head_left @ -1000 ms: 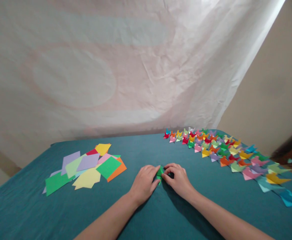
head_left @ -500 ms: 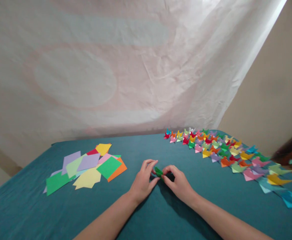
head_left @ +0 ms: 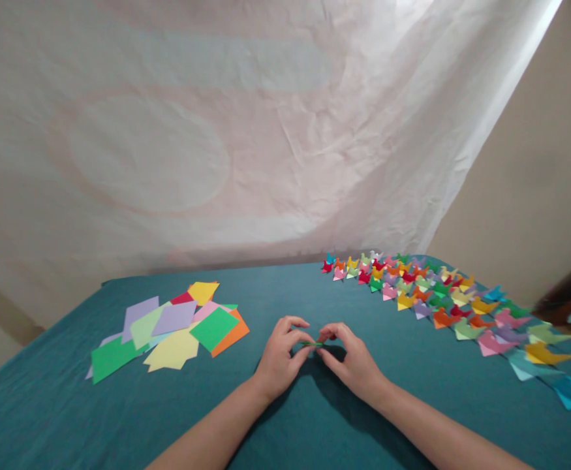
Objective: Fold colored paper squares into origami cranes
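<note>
A small folded piece of green paper (head_left: 312,344) is seen nearly edge-on, low over the cloth, between my two hands. My left hand (head_left: 282,352) pinches its left end between thumb and fingers. At the other end, my right hand (head_left: 348,356) grips it with thumb and index finger. Most of the paper is hidden by the fingertips, so its folds do not show.
Loose paper sheets (head_left: 174,349) in several colours lie overlapping on the left of the teal-covered table (head_left: 285,424). Rows of small folded paper birds (head_left: 442,318) run along the right side. A pale curtain (head_left: 265,163) hangs behind the table.
The green paper has turned from showing a broad face to a thin edge, sitting flatter between the fingertips. Both hands stay in nearly the same place.
</note>
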`<act>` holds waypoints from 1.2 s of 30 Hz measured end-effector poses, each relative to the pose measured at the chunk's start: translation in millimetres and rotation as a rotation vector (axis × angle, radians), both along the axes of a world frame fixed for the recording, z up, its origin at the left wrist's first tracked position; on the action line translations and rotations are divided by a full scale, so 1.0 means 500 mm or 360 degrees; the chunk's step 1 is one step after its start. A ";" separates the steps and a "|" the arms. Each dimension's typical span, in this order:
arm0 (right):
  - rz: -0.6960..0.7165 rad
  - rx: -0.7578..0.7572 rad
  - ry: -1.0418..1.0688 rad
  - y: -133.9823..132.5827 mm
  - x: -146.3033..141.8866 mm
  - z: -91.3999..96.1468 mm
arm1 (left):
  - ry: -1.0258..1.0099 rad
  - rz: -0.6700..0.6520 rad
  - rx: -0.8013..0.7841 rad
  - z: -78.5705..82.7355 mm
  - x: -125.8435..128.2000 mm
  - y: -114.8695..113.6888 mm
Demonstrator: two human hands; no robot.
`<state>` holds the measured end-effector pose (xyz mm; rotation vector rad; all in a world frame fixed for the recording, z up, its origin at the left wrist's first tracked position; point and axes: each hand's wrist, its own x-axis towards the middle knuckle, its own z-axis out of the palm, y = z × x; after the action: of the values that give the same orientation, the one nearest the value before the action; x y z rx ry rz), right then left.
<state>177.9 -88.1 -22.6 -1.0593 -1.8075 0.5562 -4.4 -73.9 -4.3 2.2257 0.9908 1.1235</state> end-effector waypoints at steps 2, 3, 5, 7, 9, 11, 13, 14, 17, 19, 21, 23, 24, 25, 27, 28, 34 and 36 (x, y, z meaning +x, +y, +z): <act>0.0046 -0.0005 -0.0026 -0.001 0.000 0.005 | -0.0097 -0.0015 -0.0090 0.002 0.001 0.001; 0.0079 -0.0007 -0.0036 -0.001 0.001 0.008 | -0.0144 -0.0024 -0.0139 0.003 0.001 0.001; 0.0137 -0.0009 -0.0027 -0.001 0.001 0.013 | -0.0216 -0.0046 -0.0233 0.003 0.001 0.003; 0.0151 -0.0009 0.0010 -0.001 0.002 0.016 | -0.0248 -0.0066 -0.0303 0.002 0.001 0.005; 0.0122 0.0004 0.0051 -0.001 0.002 0.018 | -0.0247 -0.0068 -0.0335 0.000 0.002 0.007; 0.0100 0.0046 0.0069 0.000 0.003 0.016 | -0.0229 -0.0049 -0.0324 -0.002 0.003 0.009; 0.0085 0.0139 0.0042 0.001 0.004 0.013 | -0.0186 -0.0013 -0.0266 -0.004 0.003 0.009; 0.0077 0.0205 0.0001 0.002 0.006 0.010 | -0.0152 0.0008 -0.0219 -0.004 0.004 0.009; 0.0053 0.0461 -0.0249 0.004 0.011 0.006 | -0.0020 0.0071 -0.0017 -0.003 0.003 0.004; 0.0030 0.0619 -0.0465 0.003 0.015 0.008 | 0.0073 0.0093 0.0133 -0.001 0.002 -0.001; 0.0003 0.0724 -0.0659 0.002 0.019 0.013 | 0.0159 0.0094 0.0260 0.001 0.001 -0.005; -0.0017 0.0751 -0.0835 0.000 0.020 0.019 | 0.0245 0.0089 0.0332 0.002 0.001 -0.008; -0.0019 0.0745 -0.0915 -0.001 0.020 0.022 | 0.0286 0.0087 0.0350 0.003 0.000 -0.009; -0.0018 0.0732 -0.0983 -0.001 0.020 0.024 | 0.0329 0.0085 0.0361 0.003 0.000 -0.009; -0.0011 0.0716 -0.1069 -0.001 0.018 0.026 | 0.0412 0.0082 0.0372 0.004 0.000 -0.008; -0.0005 0.0715 -0.1093 -0.001 0.017 0.025 | 0.0451 0.0082 0.0375 0.005 0.001 -0.007; 0.0037 0.0712 -0.1211 0.004 0.013 0.018 | 0.0626 0.0062 0.0364 0.006 0.002 -0.001; 0.0058 0.0696 -0.1207 0.005 0.014 0.016 | 0.0662 0.0048 0.0354 0.005 0.002 0.000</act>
<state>184.7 -85.6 -14.6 -0.9915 -2.4482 -0.2765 -3.5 -73.8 -1.8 2.7050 1.1065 0.8305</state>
